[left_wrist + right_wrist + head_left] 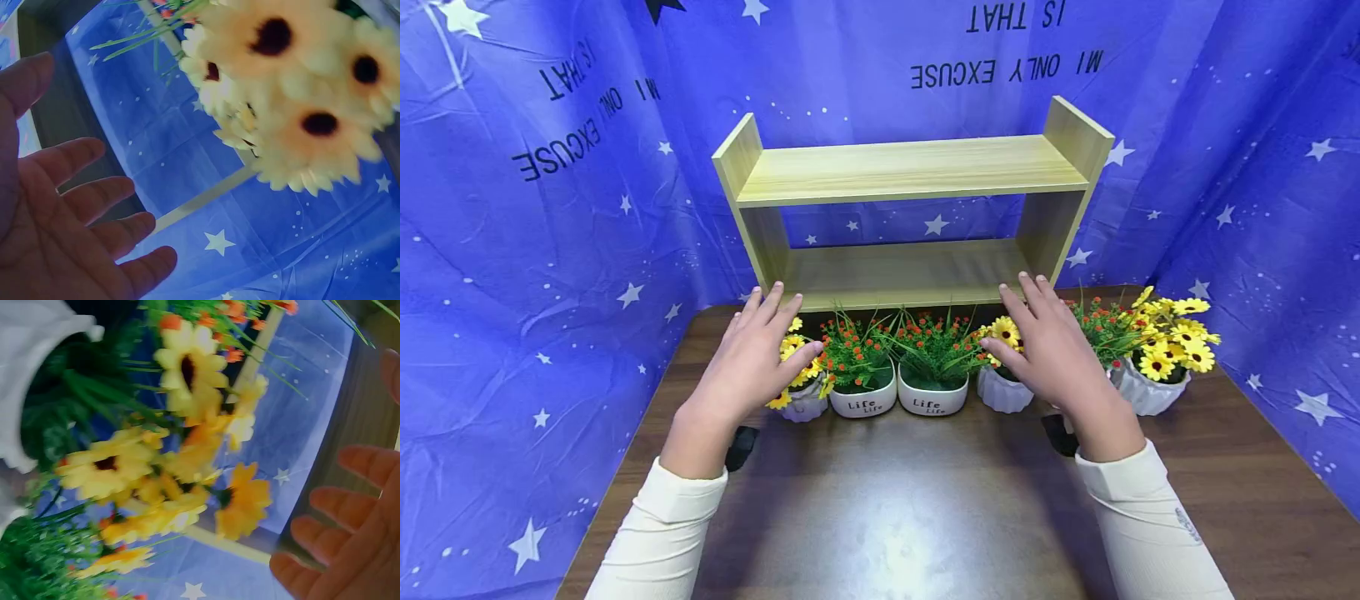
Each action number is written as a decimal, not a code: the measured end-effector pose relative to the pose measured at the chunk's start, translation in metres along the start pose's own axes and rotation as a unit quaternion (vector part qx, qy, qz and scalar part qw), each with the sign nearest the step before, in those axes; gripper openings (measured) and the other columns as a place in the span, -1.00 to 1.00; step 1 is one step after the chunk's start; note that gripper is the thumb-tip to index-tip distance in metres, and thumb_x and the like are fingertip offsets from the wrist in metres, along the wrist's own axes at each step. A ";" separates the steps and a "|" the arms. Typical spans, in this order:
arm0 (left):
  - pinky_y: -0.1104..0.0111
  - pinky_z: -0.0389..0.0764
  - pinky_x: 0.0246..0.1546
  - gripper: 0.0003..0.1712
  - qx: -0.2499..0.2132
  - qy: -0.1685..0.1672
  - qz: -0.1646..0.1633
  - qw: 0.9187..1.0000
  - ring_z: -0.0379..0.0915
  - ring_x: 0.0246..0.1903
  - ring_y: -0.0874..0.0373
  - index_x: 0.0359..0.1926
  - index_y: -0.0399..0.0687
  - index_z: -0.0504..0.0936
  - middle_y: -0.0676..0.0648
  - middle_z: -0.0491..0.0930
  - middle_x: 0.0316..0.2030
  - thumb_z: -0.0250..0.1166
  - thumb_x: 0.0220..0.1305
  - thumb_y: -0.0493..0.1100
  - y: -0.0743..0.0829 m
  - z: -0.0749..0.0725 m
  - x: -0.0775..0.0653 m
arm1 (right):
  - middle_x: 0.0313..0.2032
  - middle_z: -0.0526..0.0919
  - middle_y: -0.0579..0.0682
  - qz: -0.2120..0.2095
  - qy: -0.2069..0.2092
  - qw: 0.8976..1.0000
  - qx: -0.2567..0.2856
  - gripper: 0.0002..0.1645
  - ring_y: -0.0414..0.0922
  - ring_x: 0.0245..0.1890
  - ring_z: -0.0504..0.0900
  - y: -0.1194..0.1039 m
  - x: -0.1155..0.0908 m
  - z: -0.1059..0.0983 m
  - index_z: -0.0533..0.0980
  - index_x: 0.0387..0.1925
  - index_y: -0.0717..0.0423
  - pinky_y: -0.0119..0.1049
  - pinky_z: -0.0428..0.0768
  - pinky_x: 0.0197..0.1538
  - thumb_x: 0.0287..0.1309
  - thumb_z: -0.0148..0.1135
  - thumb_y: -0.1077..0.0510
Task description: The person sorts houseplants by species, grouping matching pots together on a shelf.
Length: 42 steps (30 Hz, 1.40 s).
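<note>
My left hand (748,358) hovers with straight, spread fingers over the left potted yellow daisies, whose ridged pale pot (805,406) shows beside the thumb. The left wrist view has large yellow daisies (319,119) apart from that palm. My right hand (1056,350) is likewise spread, above another pot of yellow daisies (1004,333). Between the hands stand two white "Life" pots, the left pot (865,403) and the right pot (932,402), both with red-flowered greenery. In the right wrist view, yellow daisies (187,462) lean near the fingers, untouched.
A two-tier wooden shelf (910,171) stands behind the pots with bare boards. Right of my right hand are a red-flowered plant (1105,329), its pot hidden, and a ridged white pot (1152,393) of yellow daisies. Blue star-printed cloth (587,275) surrounds the brown table (887,492).
</note>
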State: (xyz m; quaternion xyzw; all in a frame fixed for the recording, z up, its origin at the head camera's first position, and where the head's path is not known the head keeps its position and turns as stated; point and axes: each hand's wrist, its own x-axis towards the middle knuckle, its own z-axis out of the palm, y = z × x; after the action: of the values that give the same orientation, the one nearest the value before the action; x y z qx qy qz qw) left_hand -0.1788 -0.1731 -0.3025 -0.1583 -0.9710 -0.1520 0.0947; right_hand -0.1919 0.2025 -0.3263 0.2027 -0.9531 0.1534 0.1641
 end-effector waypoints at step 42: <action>-0.04 0.43 0.17 -0.24 -0.217 0.148 -0.127 0.956 0.39 0.24 -0.21 0.46 -0.19 0.22 -0.26 0.39 0.32 0.10 0.41 0.13 -0.044 -0.063 0.059 | -0.07 0.68 0.17 0.174 0.263 0.914 0.254 -0.77 -0.13 -0.12 0.60 0.026 -0.072 0.091 0.62 -0.12 0.35 -0.62 0.47 -0.17 0.16 0.31 0.35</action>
State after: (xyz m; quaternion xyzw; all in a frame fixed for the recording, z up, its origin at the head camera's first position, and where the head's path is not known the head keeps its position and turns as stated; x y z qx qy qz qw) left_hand -0.2397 -0.2166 -0.2414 -0.0260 -0.9017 -0.3919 0.1808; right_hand -0.1636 0.2165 -0.4416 0.0204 -0.8248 0.4640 0.3225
